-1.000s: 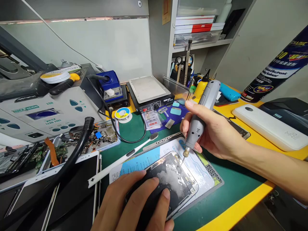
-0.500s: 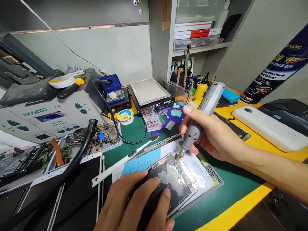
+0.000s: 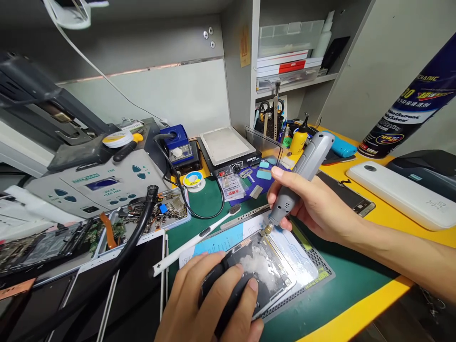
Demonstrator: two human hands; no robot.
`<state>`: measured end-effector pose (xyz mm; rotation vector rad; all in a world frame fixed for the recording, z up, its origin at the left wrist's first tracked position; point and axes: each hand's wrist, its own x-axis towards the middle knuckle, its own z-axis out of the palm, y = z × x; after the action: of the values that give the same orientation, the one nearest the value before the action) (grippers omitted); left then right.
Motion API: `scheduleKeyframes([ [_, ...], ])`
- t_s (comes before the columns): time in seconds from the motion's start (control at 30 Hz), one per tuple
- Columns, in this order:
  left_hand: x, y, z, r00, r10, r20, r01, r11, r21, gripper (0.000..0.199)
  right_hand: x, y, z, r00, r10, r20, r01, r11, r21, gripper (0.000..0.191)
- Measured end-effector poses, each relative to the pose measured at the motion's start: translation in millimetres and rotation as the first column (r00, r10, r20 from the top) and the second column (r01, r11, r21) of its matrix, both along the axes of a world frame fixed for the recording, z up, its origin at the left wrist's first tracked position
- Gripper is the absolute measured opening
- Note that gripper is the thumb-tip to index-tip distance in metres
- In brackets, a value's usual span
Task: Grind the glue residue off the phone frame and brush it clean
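My right hand (image 3: 302,199) is wrapped round a grey handheld rotary tool (image 3: 306,166), thumb along its upper side. Its brass-coloured tip points down at the top corner of a dark, opened phone (image 3: 265,280). Pale, smeared residue covers part of the phone's face, and bare metal shows along its edges. My left hand (image 3: 210,299) grips the phone's near left part, with fingers across the top and the thumb low at the edge. Its palm side is hidden. Underneath lies a blue and white printed sheet (image 3: 299,256) on the green mat (image 3: 356,270).
A white toothbrush (image 3: 185,249) lies left of the phone. Further left are several phone screens (image 3: 135,280), a thick black hose (image 3: 137,232) and a tray of circuit boards (image 3: 171,209). A heating plate (image 3: 230,145) stands behind; a power bank (image 3: 402,194) and spray can (image 3: 402,109) stand right.
The view has shifted, so the bench things appear slightly further right and lower. Both hands keep their holds, and the tool's tip stays by the same corner of the phone.
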<state>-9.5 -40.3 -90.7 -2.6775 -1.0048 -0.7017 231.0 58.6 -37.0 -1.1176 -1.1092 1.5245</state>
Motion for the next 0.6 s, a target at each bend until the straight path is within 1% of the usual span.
scheduleKeyframes([
  [0.07, -1, 2, 0.3, 1.000, -0.018, 0.004, 0.018, 1.000, 0.025, 0.033, 0, -1, -0.3, 1.000, -0.002, -0.017, 0.002, 1.000, -0.002, 0.045],
  [0.13, 0, 2, 2.0, 1.000, -0.010, 0.014, 0.010, 0.999, 0.046, 0.032, -1, -2, -0.1, 0.999, -0.008, -0.043, 0.008, 1.000, -0.002, 0.043],
  [0.23, 2, 1, 7.8, 1.000, 0.003, 0.023, -0.005, 0.998, 0.060, 0.029, 0, 0, 1.1, 0.996, -0.005, -0.093, 0.004, 1.000, -0.004, 0.040],
  [0.3, 4, 0, 13.1, 0.999, -0.001, 0.033, -0.001, 0.998, 0.064, 0.027, 4, 4, 2.5, 0.988, -0.002, -0.152, -0.003, 1.000, -0.031, 0.038],
  [0.43, 7, -2, 23.1, 0.998, -0.024, 0.063, 0.019, 0.996, 0.089, 0.023, 15, 14, 6.2, 0.968, 0.023, -0.249, -0.041, 0.997, -0.067, 0.022],
  [0.53, 5, -3, 29.4, 0.997, -0.022, 0.068, 0.015, 0.994, 0.105, 0.027, 22, 22, 8.3, 0.970, 0.066, -0.234, -0.082, 0.995, -0.059, 0.018],
  [0.6, 2, -5, 33.0, 0.999, 0.001, 0.045, -0.006, 0.995, 0.104, 0.031, 26, 28, 8.6, 0.980, 0.083, -0.182, -0.091, 0.995, -0.037, 0.017],
])
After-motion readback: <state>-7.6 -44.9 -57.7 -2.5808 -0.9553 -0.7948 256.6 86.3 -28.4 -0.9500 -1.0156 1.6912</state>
